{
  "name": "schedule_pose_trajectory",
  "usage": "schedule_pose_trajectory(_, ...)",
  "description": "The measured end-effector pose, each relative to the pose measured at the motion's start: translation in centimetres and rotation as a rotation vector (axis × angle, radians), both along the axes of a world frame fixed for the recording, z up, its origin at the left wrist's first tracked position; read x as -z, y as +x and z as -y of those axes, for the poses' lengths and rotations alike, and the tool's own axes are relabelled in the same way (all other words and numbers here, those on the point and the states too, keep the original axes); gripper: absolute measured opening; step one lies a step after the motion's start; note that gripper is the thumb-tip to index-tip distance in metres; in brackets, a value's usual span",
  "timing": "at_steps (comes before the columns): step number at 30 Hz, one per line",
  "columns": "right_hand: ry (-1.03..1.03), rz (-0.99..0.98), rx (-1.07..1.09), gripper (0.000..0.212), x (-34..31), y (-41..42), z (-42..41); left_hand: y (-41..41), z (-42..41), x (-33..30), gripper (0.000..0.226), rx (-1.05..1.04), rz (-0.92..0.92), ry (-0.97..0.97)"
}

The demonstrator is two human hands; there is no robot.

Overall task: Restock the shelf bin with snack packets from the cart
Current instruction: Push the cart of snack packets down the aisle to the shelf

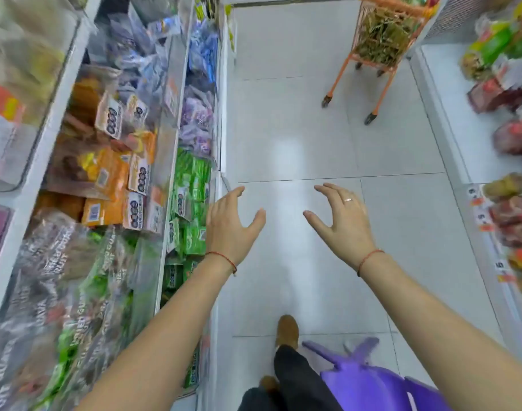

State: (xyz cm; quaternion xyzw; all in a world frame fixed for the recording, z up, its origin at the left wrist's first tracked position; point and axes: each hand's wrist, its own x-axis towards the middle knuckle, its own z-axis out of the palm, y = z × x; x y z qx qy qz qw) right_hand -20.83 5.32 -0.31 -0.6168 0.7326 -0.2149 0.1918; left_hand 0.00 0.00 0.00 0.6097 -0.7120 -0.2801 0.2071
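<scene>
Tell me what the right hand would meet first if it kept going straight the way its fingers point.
Probably nothing soon. The right hand is open and empty, fingers aimed up the aisle over bare floor. The orange cart stands farther ahead and slightly right, so it may pass it; depth is hard to judge.

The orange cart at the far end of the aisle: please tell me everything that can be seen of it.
The orange cart stands on the pale tiled floor at the top of the head view, far ahead of both hands. It has a wire-mesh basket on thin orange legs that end in small dark wheels. The basket is filled with greenish-brown packets, too blurred to read. Its top is cut off by the picture edge. Nothing touches it but the floor; a white shelf stands close on its right.
</scene>
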Motion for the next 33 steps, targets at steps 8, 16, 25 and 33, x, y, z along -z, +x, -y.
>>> schedule_pose_trajectory(8,0.058,-0.066,0.068,0.065,0.2,-5.3,6.9,-5.4,8.4,0.1,0.066,0.051,0.039,0.067)
schedule_pose_trajectory(16,0.132,-0.01,0.175,0.052,0.0,-10.9,19.3,-12.7,22.4,0.8,0.055,0.112,0.043,0.12)
schedule_pose_trajectory(25,0.187,0.077,0.321,0.049,-0.6,-19.3,33.0,-22.4,38.1,0.7,0.054,0.228,0.126,0.176)
schedule_pose_trajectory(33,0.188,0.104,0.4,0.048,0.3,-35.6,45.1,-38.9,52.1,1.9,0.056,0.31,0.104,0.177)
